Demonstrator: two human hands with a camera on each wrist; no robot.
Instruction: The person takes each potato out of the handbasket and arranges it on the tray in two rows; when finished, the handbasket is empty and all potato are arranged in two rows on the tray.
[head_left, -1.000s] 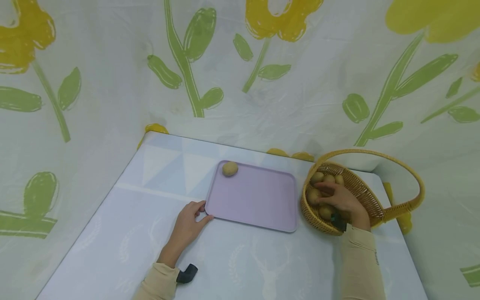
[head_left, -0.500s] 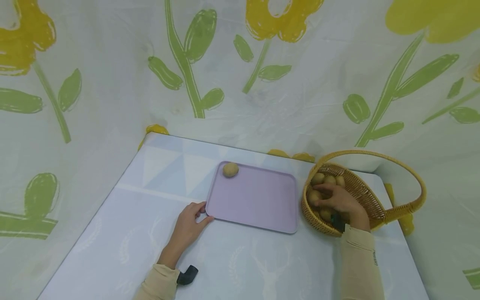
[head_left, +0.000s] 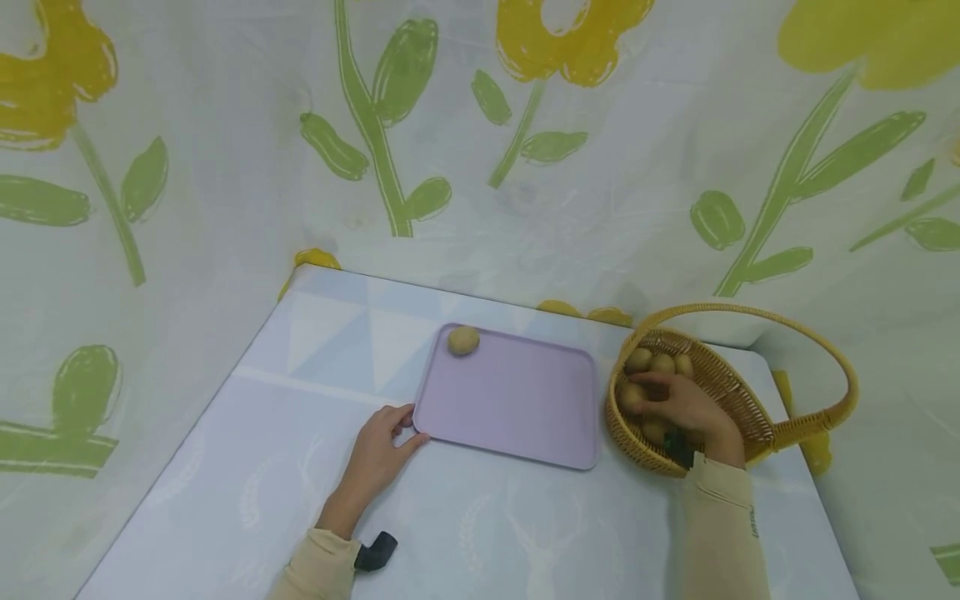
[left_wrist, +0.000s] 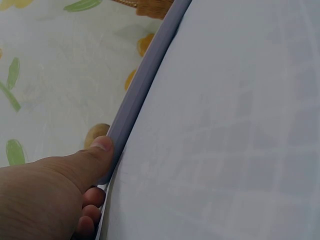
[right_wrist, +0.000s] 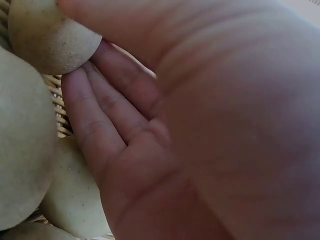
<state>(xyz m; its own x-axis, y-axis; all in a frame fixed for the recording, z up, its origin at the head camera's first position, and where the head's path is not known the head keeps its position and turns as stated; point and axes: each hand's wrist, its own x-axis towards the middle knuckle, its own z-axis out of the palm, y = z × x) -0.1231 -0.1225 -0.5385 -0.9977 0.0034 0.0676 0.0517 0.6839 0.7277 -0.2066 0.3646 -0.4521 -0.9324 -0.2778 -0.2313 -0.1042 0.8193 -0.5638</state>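
Observation:
A flat lilac tray (head_left: pixel 517 404) lies on the table, with one potato (head_left: pixel 463 340) at its far left corner. My left hand (head_left: pixel 377 454) holds the tray's near left corner; in the left wrist view the thumb (left_wrist: pixel 102 145) presses the rim and the fingers curl below it. To the right stands a wicker basket (head_left: pixel 722 377) of potatoes. My right hand (head_left: pixel 693 412) reaches inside and pinches a potato (right_wrist: pixel 52 37) between thumb and fingertips. More potatoes (right_wrist: pixel 22 140) lie beside this hand, some partly hidden by it.
The basket's tall arched handle (head_left: pixel 806 333) leans out to the right. A flower-printed curtain (head_left: pixel 600 200) hangs behind the table (head_left: pixel 315 433). Black wrist mounts (head_left: pixel 377 552) sit at both cuffs.
The head view has shifted very slightly. Both hands stay where they were, with only small movement of the right fingers around the potato.

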